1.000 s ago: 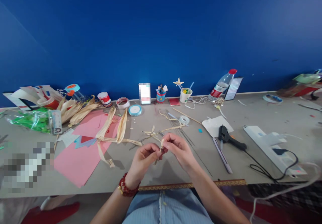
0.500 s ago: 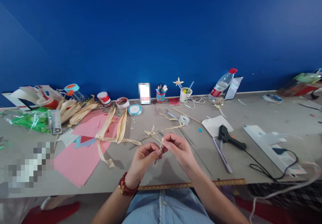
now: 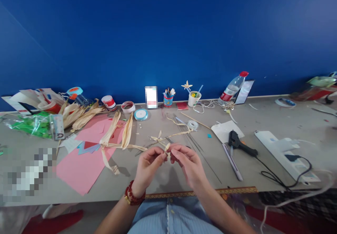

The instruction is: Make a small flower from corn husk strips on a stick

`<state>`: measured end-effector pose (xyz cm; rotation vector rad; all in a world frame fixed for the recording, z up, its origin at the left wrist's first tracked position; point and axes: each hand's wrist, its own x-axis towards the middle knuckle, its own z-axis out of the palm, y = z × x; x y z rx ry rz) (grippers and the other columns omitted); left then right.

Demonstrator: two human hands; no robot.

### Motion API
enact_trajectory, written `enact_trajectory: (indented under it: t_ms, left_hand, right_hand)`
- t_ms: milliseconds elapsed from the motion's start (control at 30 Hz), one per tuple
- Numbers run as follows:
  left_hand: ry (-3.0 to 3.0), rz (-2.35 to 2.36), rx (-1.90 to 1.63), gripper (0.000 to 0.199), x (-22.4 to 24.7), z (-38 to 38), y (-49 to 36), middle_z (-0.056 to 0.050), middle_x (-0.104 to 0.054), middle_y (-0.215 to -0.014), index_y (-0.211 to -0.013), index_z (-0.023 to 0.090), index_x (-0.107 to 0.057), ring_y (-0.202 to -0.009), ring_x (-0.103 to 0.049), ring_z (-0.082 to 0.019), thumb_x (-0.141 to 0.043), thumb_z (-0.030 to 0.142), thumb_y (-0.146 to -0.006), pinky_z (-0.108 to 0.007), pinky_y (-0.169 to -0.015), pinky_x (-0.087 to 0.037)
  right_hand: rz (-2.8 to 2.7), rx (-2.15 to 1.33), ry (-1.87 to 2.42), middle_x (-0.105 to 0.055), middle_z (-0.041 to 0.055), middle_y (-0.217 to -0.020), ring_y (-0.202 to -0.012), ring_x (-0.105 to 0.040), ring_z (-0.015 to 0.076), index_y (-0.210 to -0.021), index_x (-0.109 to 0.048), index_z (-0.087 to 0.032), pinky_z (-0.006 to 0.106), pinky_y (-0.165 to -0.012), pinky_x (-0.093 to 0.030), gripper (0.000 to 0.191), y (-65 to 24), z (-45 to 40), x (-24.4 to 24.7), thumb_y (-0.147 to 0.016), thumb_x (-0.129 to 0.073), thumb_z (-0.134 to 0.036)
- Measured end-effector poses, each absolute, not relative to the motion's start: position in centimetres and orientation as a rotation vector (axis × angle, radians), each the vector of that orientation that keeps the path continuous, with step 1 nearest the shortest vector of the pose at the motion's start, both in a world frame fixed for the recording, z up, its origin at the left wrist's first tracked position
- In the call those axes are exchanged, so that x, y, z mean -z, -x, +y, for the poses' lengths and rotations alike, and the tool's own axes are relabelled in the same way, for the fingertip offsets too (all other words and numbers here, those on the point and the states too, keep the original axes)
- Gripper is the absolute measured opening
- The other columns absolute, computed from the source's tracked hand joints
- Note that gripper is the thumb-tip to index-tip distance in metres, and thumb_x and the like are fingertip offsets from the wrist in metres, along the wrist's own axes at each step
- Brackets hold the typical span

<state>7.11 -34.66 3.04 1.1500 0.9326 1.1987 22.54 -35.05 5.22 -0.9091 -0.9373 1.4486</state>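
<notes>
My left hand [image 3: 150, 162] pinches a small pale piece of dried corn husk [image 3: 167, 149] between thumb and fingers, above the table's near edge. Close against it, my right hand [image 3: 188, 162] has its thumb and fingertips pressed together at the same piece; its fingers partly hide the lower end. Just beyond the hands lies a husk flower [image 3: 159, 136] with narrow petals. A long twisted husk strip [image 3: 180, 133] stretches to its right, over several thin wires [image 3: 193, 141]. Left of my hands, more husk strips [image 3: 127, 132] rest on pink paper [image 3: 76, 171].
A black glue gun [image 3: 239, 144] lies on the right beside a lilac pen-like tool [image 3: 233, 162] and a white power strip [image 3: 286, 156]. Along the wall stand a brush cup [image 3: 167, 100], a white cup [image 3: 193, 100] and a tilted bottle [image 3: 233, 88]. A ribbon roll [image 3: 141, 114] lies left of centre.
My right hand has shifted slightly down and right, its fingers curling in more. The husk piece's pale tip now shows upright between the hands.
</notes>
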Motion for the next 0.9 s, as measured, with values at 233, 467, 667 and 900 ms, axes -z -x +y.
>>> enact_trajectory:
  t_ms: [233, 467, 667, 900]
  left_hand:
    - [-1.129, 0.923, -1.226, 0.021, -3.1, -34.5, -7.2, -0.001, -0.062, -0.068, -0.073, 0.017, -0.066, -0.063, -0.052, -0.013, -0.069, 0.034, -0.085, -0.025, -0.063, -0.041]
    - [-1.124, 0.920, -1.210, 0.020, -3.1, -34.6, -7.3, -0.001, -0.062, -0.068, -0.073, 0.017, -0.066, -0.064, -0.051, -0.013, -0.070, 0.032, -0.084, -0.024, -0.062, -0.040]
    - [-1.144, 0.913, -1.206, 0.021, -3.5, -34.6, -7.5, -0.002, -0.063, -0.068, -0.072, 0.017, -0.066, -0.065, -0.052, -0.013, -0.069, 0.033, -0.085, -0.024, -0.062, -0.041]
    - [-1.142, 0.944, -1.202, 0.021, -3.5, -34.7, -7.6, -0.002, -0.064, -0.068, -0.073, 0.016, -0.067, -0.065, -0.053, -0.014, -0.071, 0.035, -0.083, -0.024, -0.061, -0.042]
  right_hand:
    - [-0.777, -1.471, 0.957, -0.070, 0.0041, -0.081, -0.065, -0.052, 0.0138, -0.080, -0.079, -0.022, 0.029, -0.064, -0.044, 0.012, -21.8, -35.5, -4.8, -0.076, -0.076, -0.032]
    - [-0.832, -1.416, 0.942, -0.067, 0.0038, -0.091, -0.065, -0.050, 0.0122, -0.074, -0.076, -0.021, 0.027, -0.062, -0.044, 0.009, -21.7, -35.3, -4.6, -0.075, -0.078, -0.030]
    - [-0.744, -1.451, 0.940, -0.064, 0.0011, -0.080, -0.064, -0.050, 0.0117, -0.071, -0.072, -0.020, 0.026, -0.061, -0.043, 0.010, -21.4, -35.1, -4.7, -0.070, -0.080, -0.027]
    - [-0.710, -1.465, 0.880, -0.064, -0.0002, -0.074, -0.064, -0.054, 0.0124, -0.071, -0.071, -0.020, 0.026, -0.063, -0.046, 0.010, -21.2, -34.9, -4.5, -0.068, -0.080, -0.022]
